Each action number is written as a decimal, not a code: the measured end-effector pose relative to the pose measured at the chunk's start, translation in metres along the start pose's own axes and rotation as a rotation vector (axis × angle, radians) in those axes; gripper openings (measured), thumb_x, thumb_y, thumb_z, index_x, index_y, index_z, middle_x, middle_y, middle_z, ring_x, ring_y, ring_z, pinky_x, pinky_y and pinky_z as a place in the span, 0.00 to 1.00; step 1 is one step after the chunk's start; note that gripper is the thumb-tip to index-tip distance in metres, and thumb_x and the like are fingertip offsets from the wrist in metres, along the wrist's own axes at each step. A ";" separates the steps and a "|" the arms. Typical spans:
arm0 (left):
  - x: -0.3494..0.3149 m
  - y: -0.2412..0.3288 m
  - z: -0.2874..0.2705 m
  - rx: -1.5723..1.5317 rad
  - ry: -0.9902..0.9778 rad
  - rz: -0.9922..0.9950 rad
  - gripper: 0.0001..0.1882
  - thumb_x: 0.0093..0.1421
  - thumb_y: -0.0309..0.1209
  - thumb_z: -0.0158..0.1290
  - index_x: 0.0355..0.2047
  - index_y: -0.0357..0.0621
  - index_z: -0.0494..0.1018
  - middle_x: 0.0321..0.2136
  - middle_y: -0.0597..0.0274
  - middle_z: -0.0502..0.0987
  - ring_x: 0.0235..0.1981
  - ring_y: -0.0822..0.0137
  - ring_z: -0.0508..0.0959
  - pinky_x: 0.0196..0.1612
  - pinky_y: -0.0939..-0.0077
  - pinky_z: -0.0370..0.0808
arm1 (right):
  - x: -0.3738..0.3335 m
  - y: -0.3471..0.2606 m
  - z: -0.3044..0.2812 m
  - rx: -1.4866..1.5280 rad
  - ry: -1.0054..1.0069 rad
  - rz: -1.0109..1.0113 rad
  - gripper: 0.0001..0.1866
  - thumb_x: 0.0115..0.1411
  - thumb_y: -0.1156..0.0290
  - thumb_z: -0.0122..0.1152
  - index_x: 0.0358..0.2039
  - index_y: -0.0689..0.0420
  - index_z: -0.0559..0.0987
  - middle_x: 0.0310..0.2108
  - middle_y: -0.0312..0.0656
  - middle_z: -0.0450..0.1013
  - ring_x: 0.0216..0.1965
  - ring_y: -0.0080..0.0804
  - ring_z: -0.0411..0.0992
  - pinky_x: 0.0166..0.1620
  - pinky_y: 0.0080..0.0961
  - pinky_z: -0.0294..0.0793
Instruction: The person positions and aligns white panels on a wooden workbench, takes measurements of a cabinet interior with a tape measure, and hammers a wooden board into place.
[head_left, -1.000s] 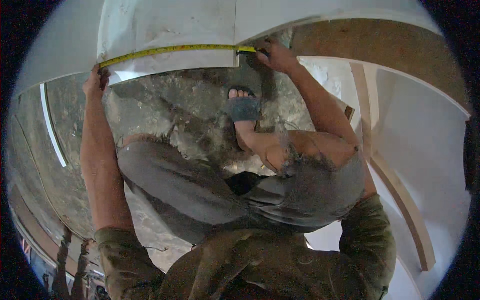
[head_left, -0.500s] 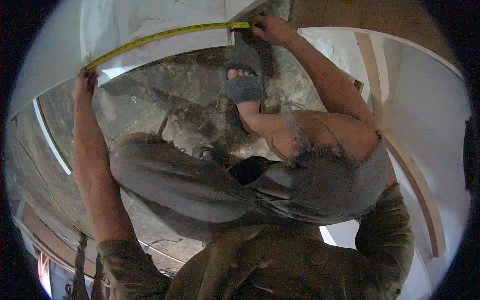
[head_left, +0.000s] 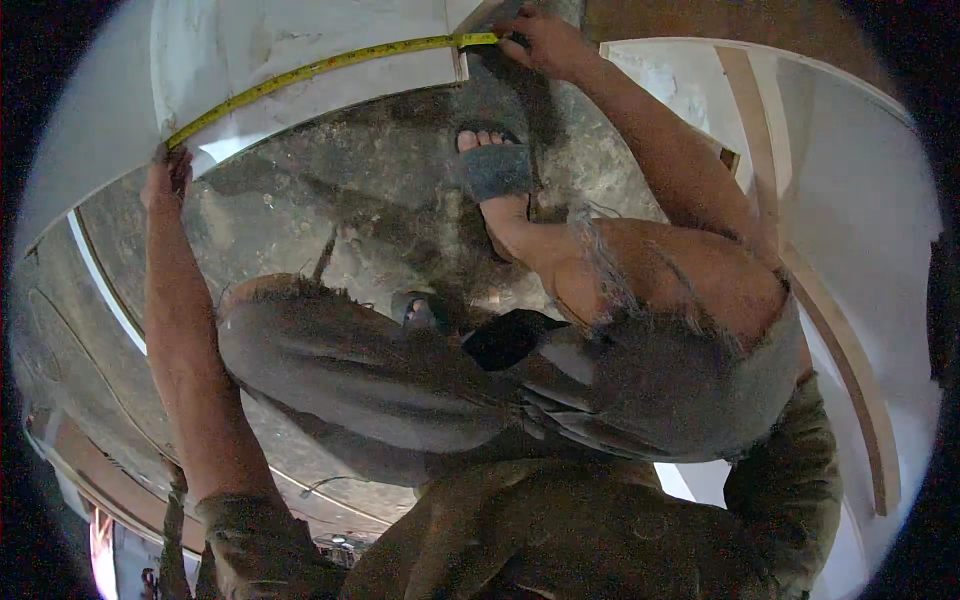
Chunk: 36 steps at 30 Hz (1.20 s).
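Note:
A yellow tape measure blade (head_left: pixel 315 72) stretches across the lower part of a pale panel (head_left: pixel 300 35), running from left to right. My left hand (head_left: pixel 167 178) is closed on its left end, low beside the panel's edge. At the other end, my right hand (head_left: pixel 545 42) pinches the blade near the panel's right corner, fingers bent around the tip. The tape's case cannot be made out at either end. Both arms reach forward past my bent knees.
My sandalled foot (head_left: pixel 497 168) rests on the stained concrete floor (head_left: pixel 330 190) between the arms. To the right lean pale boards with a wooden strip (head_left: pixel 850 385). A brown panel (head_left: pixel 720 25) stands at the far right. A white strip (head_left: pixel 105 285) lies on the left.
The view has shifted slightly. My right hand sits a little higher in the picture, and the tape still spans the panel between both hands.

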<state>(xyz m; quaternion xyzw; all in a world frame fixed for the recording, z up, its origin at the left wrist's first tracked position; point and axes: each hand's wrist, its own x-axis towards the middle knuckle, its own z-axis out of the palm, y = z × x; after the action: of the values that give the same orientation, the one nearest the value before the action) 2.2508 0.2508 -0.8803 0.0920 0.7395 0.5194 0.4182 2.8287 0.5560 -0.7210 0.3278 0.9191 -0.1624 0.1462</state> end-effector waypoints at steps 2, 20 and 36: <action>-0.005 0.004 0.001 -0.287 0.099 -0.192 0.17 0.62 0.40 0.55 0.38 0.36 0.73 0.33 0.54 0.79 0.29 0.59 0.80 0.31 0.72 0.78 | 0.005 0.005 0.004 -0.060 0.106 -0.068 0.21 0.63 0.52 0.53 0.52 0.48 0.75 0.48 0.51 0.70 0.48 0.51 0.73 0.50 0.45 0.75; -0.030 0.029 -0.022 -0.200 0.127 -0.185 0.17 0.63 0.41 0.54 0.42 0.40 0.73 0.31 0.58 0.80 0.27 0.64 0.81 0.26 0.73 0.77 | 0.004 -0.024 0.012 -0.131 0.145 0.049 0.20 0.63 0.49 0.50 0.52 0.43 0.74 0.49 0.45 0.69 0.49 0.48 0.73 0.48 0.49 0.75; -0.040 0.036 -0.005 -0.167 0.122 -0.186 0.19 0.63 0.44 0.53 0.42 0.39 0.74 0.32 0.59 0.81 0.31 0.63 0.82 0.28 0.75 0.77 | -0.001 -0.033 0.004 -0.157 0.138 0.101 0.19 0.63 0.51 0.51 0.51 0.42 0.75 0.48 0.43 0.70 0.47 0.46 0.74 0.45 0.46 0.77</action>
<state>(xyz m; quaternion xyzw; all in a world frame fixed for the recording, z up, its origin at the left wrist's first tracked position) 2.2614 0.2407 -0.8284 -0.0439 0.7229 0.5429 0.4252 2.8090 0.5298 -0.7178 0.3715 0.9192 -0.0596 0.1160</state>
